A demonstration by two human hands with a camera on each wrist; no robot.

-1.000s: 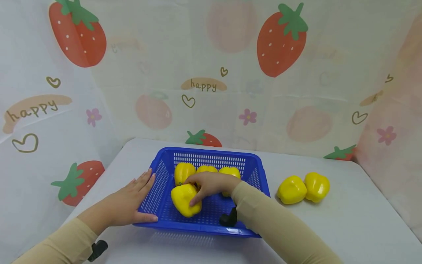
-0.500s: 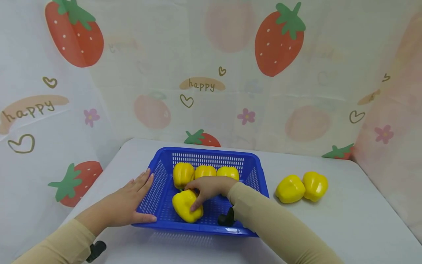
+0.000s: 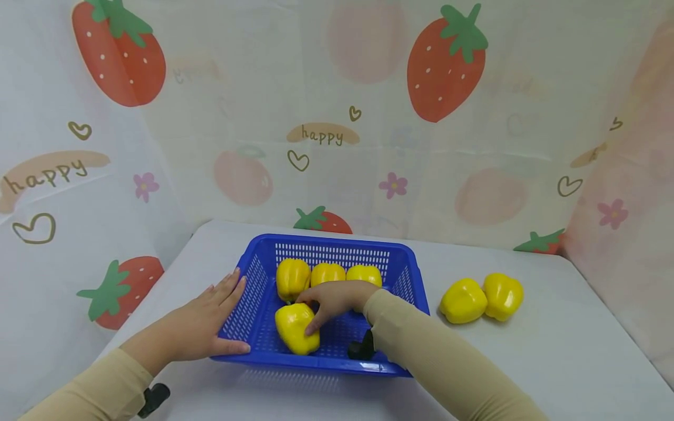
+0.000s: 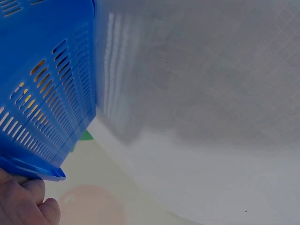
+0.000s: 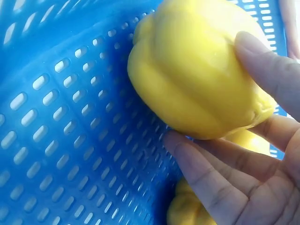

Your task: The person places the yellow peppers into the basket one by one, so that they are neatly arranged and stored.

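Observation:
A blue plastic basket [image 3: 337, 365] with slotted walls stands on the white table. My left hand [image 3: 197, 327] rests on its left rim, fingers straight along the wall and thumb over the near corner. Inside the basket my right hand [image 3: 332, 304] holds a yellow bell pepper [image 3: 295, 327] near the front left, the thumb on one side and fingertips against the other [image 5: 201, 70]. Behind it, three more yellow bell peppers [image 3: 293, 279] sit in a row along the back wall, the right ones partly hidden by the hand.
Two yellow bell peppers [image 3: 463, 301] lie touching on the table [image 3: 547, 351] to the right of the basket. A cloth with printed strawberries [image 3: 446, 67] hangs behind and at the sides. Small black devices [image 3: 363, 348] sit at both wrists.
My right hand has lowered the bell pepper slightly toward the basket's near side; over the last half second it barely moves. My left hand stays on the rim. The view has shifted a little.

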